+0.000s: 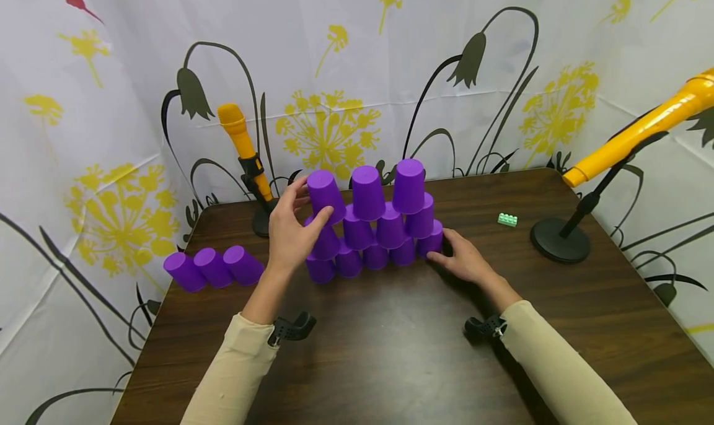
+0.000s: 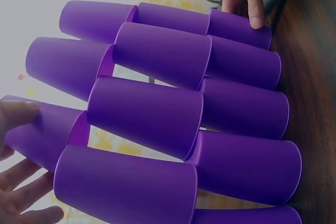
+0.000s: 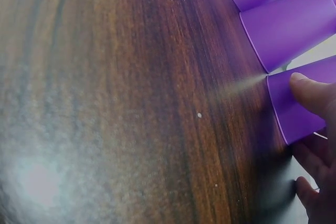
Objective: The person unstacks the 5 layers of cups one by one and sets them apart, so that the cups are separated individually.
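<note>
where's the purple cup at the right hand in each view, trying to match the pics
Head: the purple cup is right of centre, ending the bottom row.
Left wrist: upper right, the topmost cup of the bottom row, which runs down the picture.
Right wrist: right edge, around mid-height.
Shared landmark: the right hand, its thumb on that cup.

Front: between the two sleeves (image 1: 229,369), bare table (image 1: 385,338) gives open passage up to the cup stack (image 1: 358,232).
Middle: the stack, three rows high, blocks the straight way back to the curtain (image 1: 334,65).
Left end: the left hand (image 1: 292,227) fills the side by the top cup; three separate cups (image 1: 212,267) and a microphone (image 1: 242,141) crowd beyond.
Right end: past the right hand (image 1: 465,258), a lane runs between stack and green brick (image 1: 507,220); farther right, a microphone stand (image 1: 560,240) obstructs.
</note>
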`<state>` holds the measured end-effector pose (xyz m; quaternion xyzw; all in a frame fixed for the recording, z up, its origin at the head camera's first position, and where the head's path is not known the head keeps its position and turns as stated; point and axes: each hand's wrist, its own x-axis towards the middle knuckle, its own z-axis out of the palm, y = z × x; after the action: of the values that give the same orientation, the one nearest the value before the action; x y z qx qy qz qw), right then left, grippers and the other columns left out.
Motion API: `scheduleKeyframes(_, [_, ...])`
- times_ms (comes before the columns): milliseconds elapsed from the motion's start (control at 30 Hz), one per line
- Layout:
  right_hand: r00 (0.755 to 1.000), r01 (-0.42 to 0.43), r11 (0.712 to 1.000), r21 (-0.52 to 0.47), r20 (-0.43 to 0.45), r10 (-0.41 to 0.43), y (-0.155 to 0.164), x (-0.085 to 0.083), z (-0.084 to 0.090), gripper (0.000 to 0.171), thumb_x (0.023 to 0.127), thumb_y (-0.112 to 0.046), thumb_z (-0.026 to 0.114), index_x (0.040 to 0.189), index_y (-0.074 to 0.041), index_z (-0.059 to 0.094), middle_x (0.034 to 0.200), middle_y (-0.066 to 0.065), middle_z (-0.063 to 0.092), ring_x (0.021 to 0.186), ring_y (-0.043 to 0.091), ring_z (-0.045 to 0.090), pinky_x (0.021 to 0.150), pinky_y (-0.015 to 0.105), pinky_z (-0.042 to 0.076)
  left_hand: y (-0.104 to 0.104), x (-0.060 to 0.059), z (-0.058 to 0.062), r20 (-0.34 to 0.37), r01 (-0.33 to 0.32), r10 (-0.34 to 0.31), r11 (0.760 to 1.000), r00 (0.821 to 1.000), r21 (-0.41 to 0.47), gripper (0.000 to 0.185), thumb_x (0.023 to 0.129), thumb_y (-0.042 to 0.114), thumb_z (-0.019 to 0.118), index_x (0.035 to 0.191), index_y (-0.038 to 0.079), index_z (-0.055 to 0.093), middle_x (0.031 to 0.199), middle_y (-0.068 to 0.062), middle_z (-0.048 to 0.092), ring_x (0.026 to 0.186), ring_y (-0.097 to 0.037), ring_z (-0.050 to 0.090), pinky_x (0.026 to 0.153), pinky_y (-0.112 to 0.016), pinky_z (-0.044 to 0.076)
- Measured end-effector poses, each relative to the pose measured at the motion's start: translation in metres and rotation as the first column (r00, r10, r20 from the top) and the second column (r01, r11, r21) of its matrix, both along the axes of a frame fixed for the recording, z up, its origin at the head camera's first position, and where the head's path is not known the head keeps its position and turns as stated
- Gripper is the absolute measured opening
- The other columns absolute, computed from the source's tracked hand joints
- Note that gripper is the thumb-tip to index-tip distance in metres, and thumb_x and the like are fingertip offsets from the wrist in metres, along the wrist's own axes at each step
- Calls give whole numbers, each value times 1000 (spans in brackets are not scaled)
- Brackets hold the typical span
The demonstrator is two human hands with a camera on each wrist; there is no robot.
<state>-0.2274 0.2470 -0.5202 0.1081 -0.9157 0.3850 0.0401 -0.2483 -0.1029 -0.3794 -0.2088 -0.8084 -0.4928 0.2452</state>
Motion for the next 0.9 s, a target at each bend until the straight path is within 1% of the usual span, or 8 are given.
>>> scheduleKeyframes(167, [1000, -1, 1000, 20, -2, 1, 0, 0, -1, 66, 88, -29, 74, 141, -2, 45, 135, 22, 53, 126, 39, 50, 104, 55, 37, -2, 1, -2, 0, 6, -6, 999, 1000, 31, 61, 82, 18, 80, 138, 12, 55, 118, -10, 64, 101, -26, 64, 88, -46, 51])
scheduleKeyframes(267, [1000, -7, 1000, 23, -3, 7, 0, -1, -1, 67, 89, -29, 74, 142, -2, 45, 135, 22, 53, 126, 39, 49, 104, 55, 37, -6, 5, 0, -14, 1, 0, 997, 1000, 79, 60, 82, 14, 80, 137, 11, 55, 118, -12, 63, 100, -29, 63, 88, -49, 50])
scheduleKeyframes(400, [1000, -12, 1000, 14, -6, 12, -1, -1, -1, 66, 89, -29, 74, 142, -3, 45, 135, 22, 53, 126, 39, 49, 104, 55, 37, -17, 25, 14, -13, -71, 74, 986, 997, 153, 59, 82, 4, 78, 135, 2, 54, 117, -19, 62, 100, -33, 63, 90, -50, 50])
scheduleKeyframes(500, [1000, -10, 1000, 10, -6, 10, -1, -1, -1, 66, 89, -29, 73, 142, -3, 45, 136, 22, 53, 127, 40, 49, 104, 55, 37, -33, 35, 13, 5, -188, 190, 964, 982, 189, 58, 81, 3, 78, 135, 2, 55, 117, -18, 62, 101, -29, 63, 90, -41, 52])
scheduleKeyframes(567, [1000, -10, 1000, 10, -8, 10, -1, -1, -1, 66, 89, -29, 73, 142, -2, 45, 136, 22, 53, 127, 40, 49, 104, 55, 37, -50, 32, -5, 16, -273, 275, 940, 961, 206, 58, 80, 7, 80, 134, 7, 57, 115, -12, 64, 99, -24, 63, 88, -35, 53])
scheduleKeyframes(700, [1000, -4, 1000, 9, -8, 4, -1, 0, -1, 65, 89, -29, 73, 141, -2, 45, 135, 22, 54, 126, 40, 49, 104, 55, 37, -76, 28, -49, 60, -441, 437, 885, 898, 153, 56, 77, 18, 85, 128, 12, 63, 110, -6, 68, 96, -22, 64, 81, -28, 52])
scheduleKeyframes(767, [1000, -1, 1000, 9, -9, 1, -1, 0, -1, 64, 89, -29, 73, 141, -2, 46, 134, 22, 54, 126, 40, 50, 103, 55, 37, -84, 28, -70, 68, -499, 494, 861, 867, 96, 56, 74, 24, 87, 125, 14, 66, 108, -4, 70, 92, -21, 64, 74, -26, 50])
scheduleKeyframes(900, [1000, 3, 1000, 7, -11, -3, -1, 0, 0, 64, 89, -28, 74, 140, -2, 47, 134, 22, 54, 125, 39, 50, 103, 55, 38, -87, 33, -97, 62, -566, 567, 824, 822, -32, 55, 71, 27, 88, 121, 12, 68, 106, -6, 70, 85, -23, 66, 70, -35, 48])
